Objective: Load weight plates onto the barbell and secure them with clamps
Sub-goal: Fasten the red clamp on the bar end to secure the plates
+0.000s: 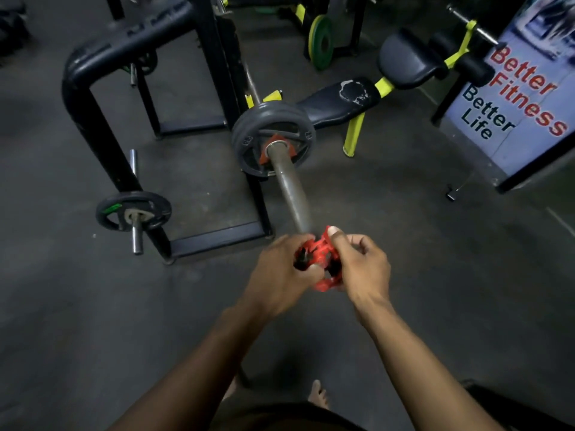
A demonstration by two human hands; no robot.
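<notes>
Dark gym floor (93, 306), rubbery grey, wide open at left and lower right; clutter packs the top half. Black steel rack (93, 119) stands left of centre, its base frame reaching toward the hands. Sign board (510, 98) leans at far right, reads "Better Fitness" in red, "Better Life" in dark blue. Padded bench (339, 101) with yellow-green frame sits behind the bar, its pad worn and cracked white at the top. Green-yellow plate (320, 42) stands on edge farther back.

Barbell (292, 200) runs from the rack toward the viewer, sleeve end bare and close to the hands. Grey weight plates (249, 141) sit on the sleeve, at least two stacked, with embossed marks too small to read. Red clamp on the sleeve (275, 141) presses against the outer plate face. Small black plate (133, 209) with a green label, unreadable, hangs on a low storage peg on the rack, left.

Second red clamp (323, 259) sits at the very tip of the sleeve, held between both hands. Left hand (280, 272) curls closed round its left side. Right hand (364, 265) grips its right side, thumb on top. Bare foot (317, 395) shows at bottom centre.
</notes>
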